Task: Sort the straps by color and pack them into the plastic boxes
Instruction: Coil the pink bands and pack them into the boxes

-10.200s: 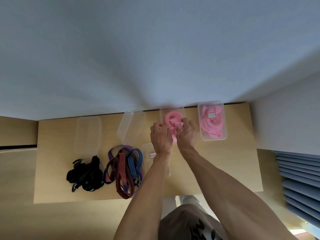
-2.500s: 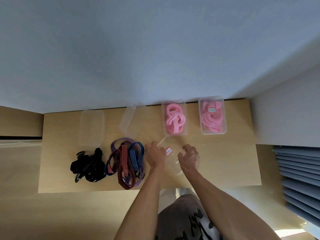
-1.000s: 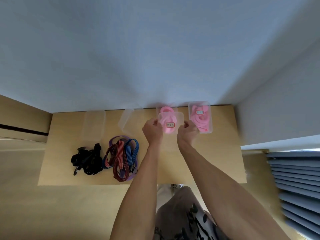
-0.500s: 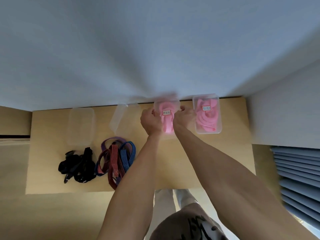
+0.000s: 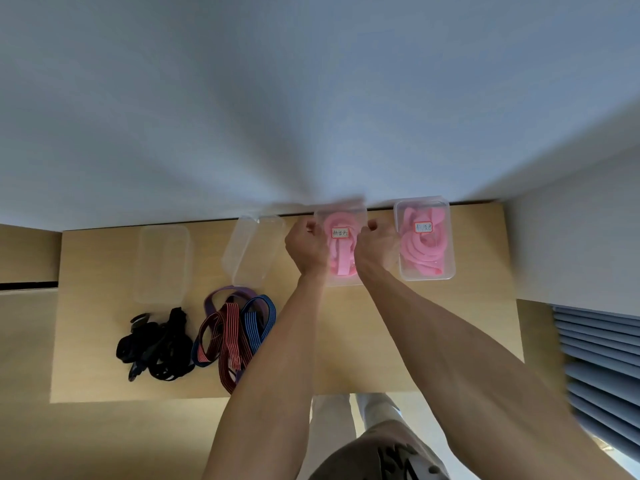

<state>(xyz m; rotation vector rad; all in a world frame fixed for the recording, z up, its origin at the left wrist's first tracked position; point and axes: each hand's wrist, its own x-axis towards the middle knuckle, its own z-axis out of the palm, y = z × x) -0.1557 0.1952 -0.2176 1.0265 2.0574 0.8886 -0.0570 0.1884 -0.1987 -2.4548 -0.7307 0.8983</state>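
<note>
Both the left hand (image 5: 306, 245) and right hand (image 5: 375, 245) curl around the lid (image 5: 341, 233) of the second pink-filled box (image 5: 343, 275), pressing it on; the first pink box (image 5: 425, 239) sits closed beside it. Black straps (image 5: 156, 344) and striped straps (image 5: 235, 332) lie unpacked near two empty boxes (image 5: 162, 263)

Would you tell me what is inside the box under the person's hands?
Pink straps lie coiled inside the box, seen through its labelled lid. The left hand and right hand cover its sides.
</note>
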